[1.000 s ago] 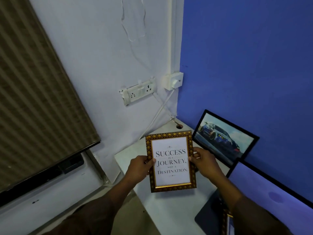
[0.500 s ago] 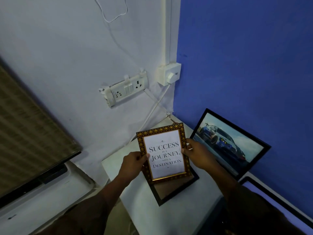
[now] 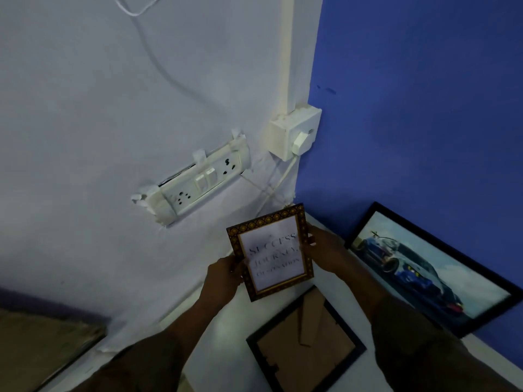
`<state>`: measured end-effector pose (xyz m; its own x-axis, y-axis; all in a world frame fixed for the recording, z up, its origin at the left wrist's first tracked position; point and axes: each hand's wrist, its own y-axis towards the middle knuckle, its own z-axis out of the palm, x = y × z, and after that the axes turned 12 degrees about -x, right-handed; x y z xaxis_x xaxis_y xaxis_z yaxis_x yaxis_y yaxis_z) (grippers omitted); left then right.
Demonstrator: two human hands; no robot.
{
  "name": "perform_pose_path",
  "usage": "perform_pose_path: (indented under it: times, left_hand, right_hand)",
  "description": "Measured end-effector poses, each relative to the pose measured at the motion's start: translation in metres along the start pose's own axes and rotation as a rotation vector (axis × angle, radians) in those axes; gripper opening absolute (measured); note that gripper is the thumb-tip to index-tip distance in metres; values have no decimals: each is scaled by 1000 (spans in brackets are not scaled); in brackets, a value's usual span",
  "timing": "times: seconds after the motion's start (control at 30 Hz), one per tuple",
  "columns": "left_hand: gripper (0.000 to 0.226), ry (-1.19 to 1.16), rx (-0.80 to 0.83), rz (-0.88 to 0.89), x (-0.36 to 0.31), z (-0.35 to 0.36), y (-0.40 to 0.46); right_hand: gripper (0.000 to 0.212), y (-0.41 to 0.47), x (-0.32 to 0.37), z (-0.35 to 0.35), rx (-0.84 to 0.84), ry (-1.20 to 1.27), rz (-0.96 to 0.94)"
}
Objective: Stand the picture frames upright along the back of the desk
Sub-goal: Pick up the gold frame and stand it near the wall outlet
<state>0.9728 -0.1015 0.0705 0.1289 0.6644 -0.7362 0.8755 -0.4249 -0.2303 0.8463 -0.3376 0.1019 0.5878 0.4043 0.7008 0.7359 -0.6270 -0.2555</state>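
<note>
A white desk (image 3: 226, 352) is filling the corner; a black frame (image 3: 305, 349) is lying face down on it, a car picture (image 3: 430, 270) leaning behind that frame.

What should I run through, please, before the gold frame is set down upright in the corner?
1. Both hands on frame: left hand and right hand grip the gold frame by its sides: ok.
2. Print faces the person: ok.
3. Frame level: tilted: not ok.
4. Rear stand opened: cannot tell.
5. Car picture leans on the blue wall: ok.
6. Black frame lies face down: not ok.
</note>
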Motion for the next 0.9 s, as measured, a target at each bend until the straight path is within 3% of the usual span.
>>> perform_pose_path:
  times: [0.13, 0.27, 0.5, 0.73, 0.9]
  left_hand:
    - [25, 10, -10, -29, 11, -2, 31]
    - [36, -2, 12, -39, 20, -1, 52]
    - [26, -31, -25, -59, 19, -5, 68]
    - [13, -21, 8, -41, 24, -10, 76]
    - [14, -65, -1, -97, 31, -9, 74]
  right_hand:
    - [53, 34, 2, 17, 18, 11, 36]
    - [40, 57, 10, 28, -5, -11, 71]
    - [53, 82, 16, 41, 11, -7, 73]
    - [42, 94, 17, 57, -5, 35, 88]
    - [57, 86, 12, 63, -11, 109, 132]
